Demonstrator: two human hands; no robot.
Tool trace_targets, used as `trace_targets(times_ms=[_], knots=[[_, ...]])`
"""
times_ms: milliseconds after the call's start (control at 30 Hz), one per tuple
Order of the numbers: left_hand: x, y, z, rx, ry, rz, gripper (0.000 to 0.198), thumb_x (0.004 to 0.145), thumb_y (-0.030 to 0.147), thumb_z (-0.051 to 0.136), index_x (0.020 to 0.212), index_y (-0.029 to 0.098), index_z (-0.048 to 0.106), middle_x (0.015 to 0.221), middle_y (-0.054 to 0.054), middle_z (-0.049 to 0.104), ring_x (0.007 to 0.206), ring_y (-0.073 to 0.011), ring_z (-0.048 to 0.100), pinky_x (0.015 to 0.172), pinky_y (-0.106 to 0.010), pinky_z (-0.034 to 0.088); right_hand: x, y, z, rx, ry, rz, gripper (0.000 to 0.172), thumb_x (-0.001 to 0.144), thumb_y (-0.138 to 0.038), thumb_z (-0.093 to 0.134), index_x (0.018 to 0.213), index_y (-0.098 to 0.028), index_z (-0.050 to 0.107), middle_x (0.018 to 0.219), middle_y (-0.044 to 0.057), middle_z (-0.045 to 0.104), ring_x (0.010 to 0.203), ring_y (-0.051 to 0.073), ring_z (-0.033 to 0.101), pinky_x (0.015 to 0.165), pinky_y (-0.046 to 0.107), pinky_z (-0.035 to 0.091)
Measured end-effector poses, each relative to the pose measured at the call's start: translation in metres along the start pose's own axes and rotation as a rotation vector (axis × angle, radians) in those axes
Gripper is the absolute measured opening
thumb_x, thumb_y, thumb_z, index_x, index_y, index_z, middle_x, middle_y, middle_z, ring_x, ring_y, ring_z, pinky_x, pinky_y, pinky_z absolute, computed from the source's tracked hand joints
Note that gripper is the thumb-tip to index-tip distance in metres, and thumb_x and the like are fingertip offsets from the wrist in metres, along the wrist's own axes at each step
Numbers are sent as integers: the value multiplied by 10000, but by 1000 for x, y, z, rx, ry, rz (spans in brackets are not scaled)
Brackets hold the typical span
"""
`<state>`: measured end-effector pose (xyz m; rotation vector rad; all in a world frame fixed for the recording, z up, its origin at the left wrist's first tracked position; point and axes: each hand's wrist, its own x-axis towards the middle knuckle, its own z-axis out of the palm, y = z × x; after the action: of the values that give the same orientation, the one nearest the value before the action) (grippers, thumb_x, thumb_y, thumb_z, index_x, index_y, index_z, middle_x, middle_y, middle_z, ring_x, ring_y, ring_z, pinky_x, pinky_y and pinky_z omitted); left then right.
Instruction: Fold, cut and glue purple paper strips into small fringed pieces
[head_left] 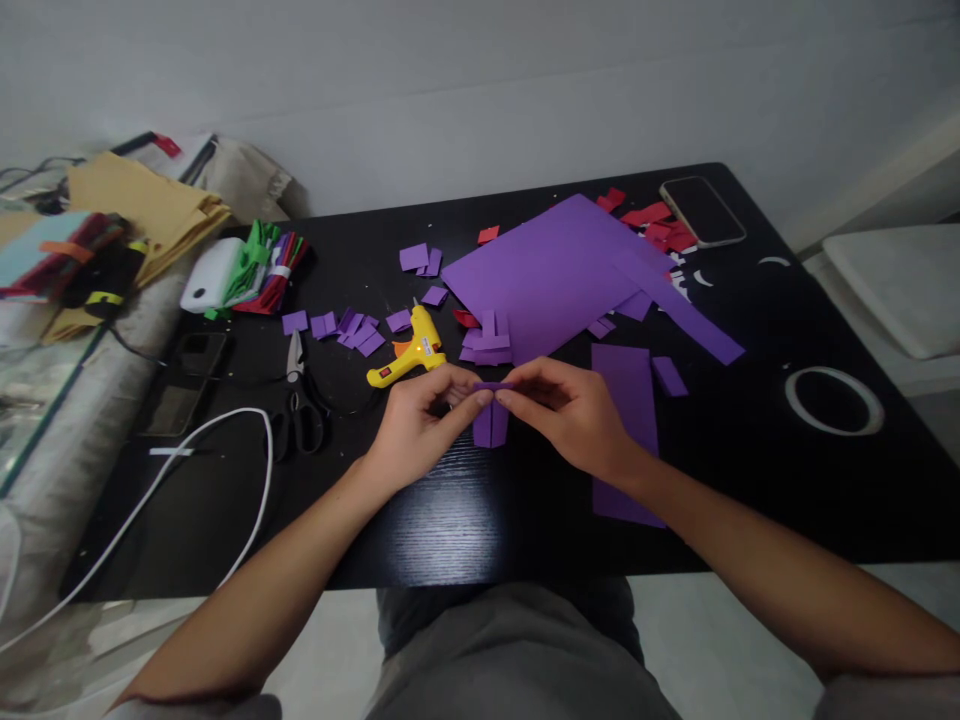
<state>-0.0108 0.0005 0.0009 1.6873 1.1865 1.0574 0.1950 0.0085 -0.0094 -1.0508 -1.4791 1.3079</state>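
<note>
Both hands meet over the middle of the black table (465,530). My left hand (420,425) and my right hand (574,410) each pinch the top of a small folded purple paper piece (491,420), fingers pressed together on it. Just behind my left hand lies a yellow glue gun (409,355). A large purple sheet (555,270) lies beyond, with a long purple strip (626,400) under my right wrist and several small cut purple squares (352,328) to the left.
Black scissors (296,405) lie left of the glue gun, beside a white cable (225,440). A phone (701,210) and red scraps (652,220) sit at the back right, a tape ring (832,400) at the right. Folded coloured papers (262,268) lie back left.
</note>
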Motion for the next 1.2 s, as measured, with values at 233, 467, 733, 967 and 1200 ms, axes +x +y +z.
trace_targets(times_ms=[233, 467, 733, 967, 1200], knots=[[-4, -6, -2, 83, -90, 30, 169, 1018, 356, 655, 1011, 189, 676, 770, 17, 616, 678, -116, 552, 631, -241, 447, 0, -2, 2, 27, -12, 2, 186, 871, -389, 852, 935, -234, 773, 893, 16, 797, 851, 191, 764, 824, 334, 638], [-1, -4, 3, -123, -61, -130, 256, 974, 432, 705, 937, 178, 694, 700, 26, 564, 619, -111, 497, 583, -240, 421, 4, -2, -1, 124, 13, 65, 240, 816, -370, 884, 951, -224, 749, 927, 30, 789, 895, 198, 763, 857, 351, 643], [4, 2, 4, -223, -84, -206, 293, 917, 445, 769, 850, 164, 717, 632, 23, 611, 553, -102, 556, 528, -220, 465, 5, -1, -1, 126, 25, 84, 302, 773, -372, 917, 911, -232, 688, 784, -17, 720, 737, 160, 703, 715, 308, 597], [5, 1, 2, -232, -124, -191, 312, 923, 451, 764, 817, 163, 708, 624, 18, 631, 555, -106, 582, 535, -218, 491, 5, -2, -1, 113, -20, 43, 213, 819, -380, 883, 854, -225, 740, 826, 4, 741, 789, 167, 704, 773, 322, 608], [6, 2, -3, -271, -98, -179, 278, 973, 433, 702, 937, 157, 702, 711, -9, 679, 640, -128, 649, 634, -249, 563, 6, -4, -2, 102, 12, 30, 101, 836, -304, 849, 868, -237, 780, 858, 11, 781, 838, 186, 745, 815, 339, 638]])
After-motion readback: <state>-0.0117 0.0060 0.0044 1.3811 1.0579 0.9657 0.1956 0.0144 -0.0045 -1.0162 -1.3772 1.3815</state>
